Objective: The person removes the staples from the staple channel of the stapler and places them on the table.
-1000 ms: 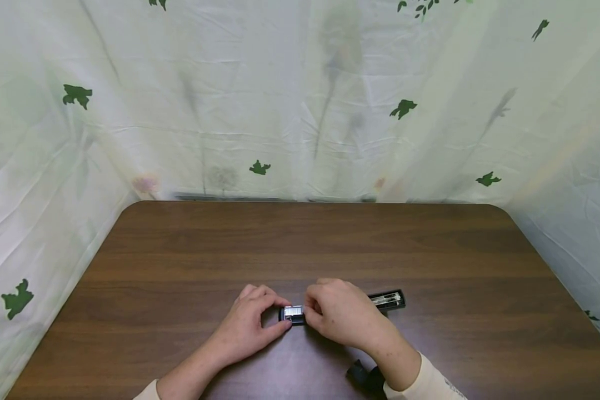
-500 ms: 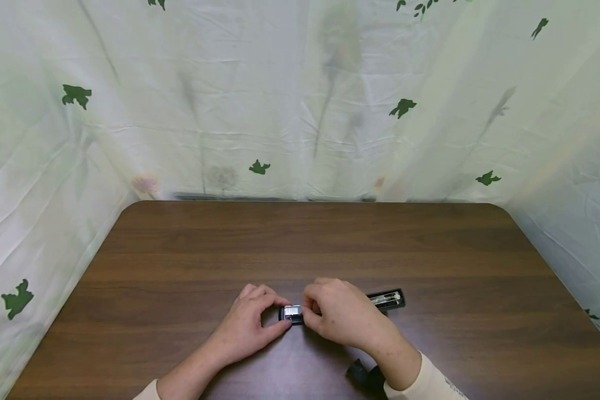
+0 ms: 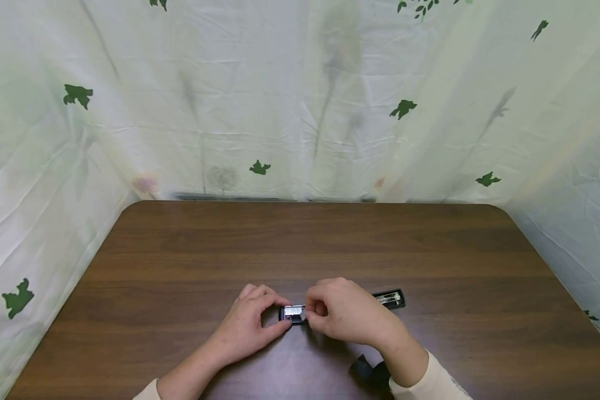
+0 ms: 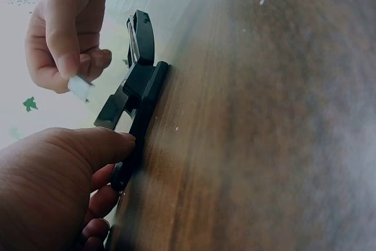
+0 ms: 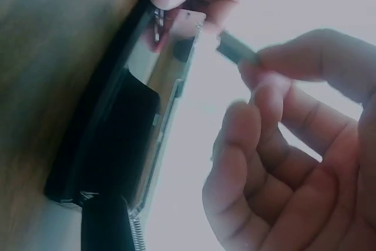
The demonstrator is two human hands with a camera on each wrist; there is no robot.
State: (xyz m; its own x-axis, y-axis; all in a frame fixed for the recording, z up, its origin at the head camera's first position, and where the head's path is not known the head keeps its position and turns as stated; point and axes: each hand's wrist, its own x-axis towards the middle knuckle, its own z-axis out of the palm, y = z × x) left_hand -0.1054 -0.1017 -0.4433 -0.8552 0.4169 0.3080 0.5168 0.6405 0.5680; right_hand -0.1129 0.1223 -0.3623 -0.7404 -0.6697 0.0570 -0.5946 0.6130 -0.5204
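A black stapler (image 4: 141, 86) lies on the table with its top arm (image 3: 392, 299) swung back and its metal magazine (image 3: 295, 312) exposed. My left hand (image 3: 252, 319) grips the stapler's front end, thumb on the near side and fingers on the far side. Between thumb and forefinger, my right hand (image 3: 347, 311) pinches a short strip of staples (image 4: 79, 87). In the right wrist view the staple strip (image 5: 237, 48) is held apart from the magazine, beside its front end. The right hand hides the stapler's middle in the head view.
The brown wooden table (image 3: 230, 239) has rounded far corners. Pale curtains (image 3: 290, 100) with green leaf shapes hang behind it and at both sides. A black object (image 3: 365, 369) shows beside the right sleeve.
The right hand has shifted slightly to the right, uncovering a little more of the magazine and covering more of the raised arm. The left hand and the stapler stay in place.
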